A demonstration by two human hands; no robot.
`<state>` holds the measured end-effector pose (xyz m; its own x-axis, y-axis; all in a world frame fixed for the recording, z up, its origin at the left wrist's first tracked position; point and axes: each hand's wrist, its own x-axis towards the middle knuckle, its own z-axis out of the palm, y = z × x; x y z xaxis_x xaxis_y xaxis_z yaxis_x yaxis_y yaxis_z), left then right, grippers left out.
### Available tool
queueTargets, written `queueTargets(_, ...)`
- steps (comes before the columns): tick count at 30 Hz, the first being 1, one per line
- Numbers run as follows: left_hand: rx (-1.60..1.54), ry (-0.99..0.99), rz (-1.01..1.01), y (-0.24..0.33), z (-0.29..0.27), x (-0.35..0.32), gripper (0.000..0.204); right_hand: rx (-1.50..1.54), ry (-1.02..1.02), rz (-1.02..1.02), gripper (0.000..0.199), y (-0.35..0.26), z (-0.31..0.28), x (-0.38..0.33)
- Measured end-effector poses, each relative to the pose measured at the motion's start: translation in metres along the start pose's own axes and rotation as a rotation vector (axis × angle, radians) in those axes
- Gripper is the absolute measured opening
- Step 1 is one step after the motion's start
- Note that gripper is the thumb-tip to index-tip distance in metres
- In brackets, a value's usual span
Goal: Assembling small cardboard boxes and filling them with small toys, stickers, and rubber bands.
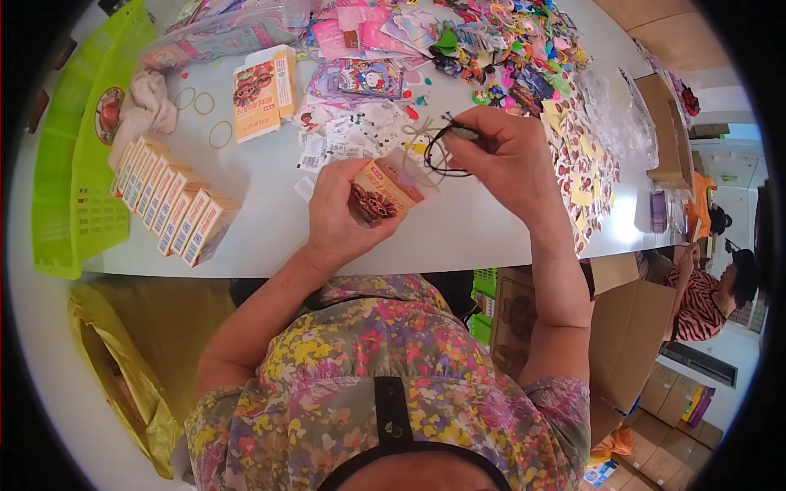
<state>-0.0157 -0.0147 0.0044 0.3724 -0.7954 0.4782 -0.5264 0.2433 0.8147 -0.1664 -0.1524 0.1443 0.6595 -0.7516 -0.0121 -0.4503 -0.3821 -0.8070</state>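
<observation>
My left hand [334, 214] is wrapped round a small orange carton [383, 195] printed with a cartoon figure. The carton is tilted, and its upper end is open with the flaps raised. To the right, my right hand [509, 155] pinches a black cord bracelet [431, 154] between thumb and fingers. The bracelet's loop hangs just beside the carton's open end. A pale beige cord [415, 131] shows behind the black loop; whether it is in my hand too I cannot tell. Small white printed packets [354, 135] lie on the table beyond the carton.
Several closed orange cartons [173, 200] stand in a row at left, beside a green basket [78, 180]. Flattened cartons [260, 92], rubber bands [220, 134], pink cards [354, 31], colourful trinkets [512, 61] and stickers [580, 176] cover the table. Another person [708, 299] is at far right.
</observation>
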Motion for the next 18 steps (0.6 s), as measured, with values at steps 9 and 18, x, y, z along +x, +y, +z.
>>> queueTargets(9,0.088,0.004,0.047,0.005,-0.002,0.001,0.075,-0.622,0.050,-0.458,0.019,-0.003,0.033,-0.013)
queueTargets(18,0.076,0.049,-0.012,0.003,-0.001,0.000,0.072,-0.371,-0.006,-0.393,0.019,-0.006,0.037,-0.016)
